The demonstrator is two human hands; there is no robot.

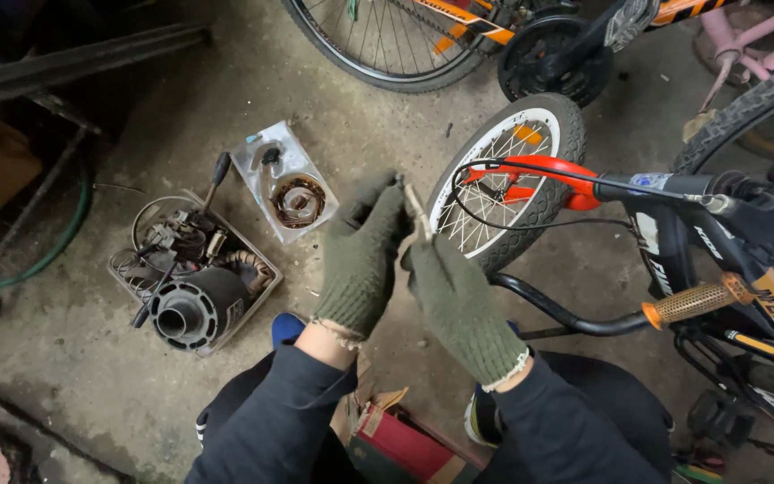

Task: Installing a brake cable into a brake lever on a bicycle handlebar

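Both my hands wear dark green knit gloves and meet in the middle of the view. My left hand (362, 255) and my right hand (459, 300) pinch a small thin pale part (417, 213) between their fingertips, held upright above the concrete floor. What the part is cannot be told. Just beyond it is the front wheel (508, 179) of a small bicycle with a red fender (548, 172) and a black cable looping off it.
A shallow tray (192, 278) of motor parts and a black cylinder sits on the floor at left, with a clear packet (284, 179) holding a copper coil behind it. Handlebar with orange grip (696, 302) at right. More bicycles stand at the back. A red box (400, 439) lies by my knees.
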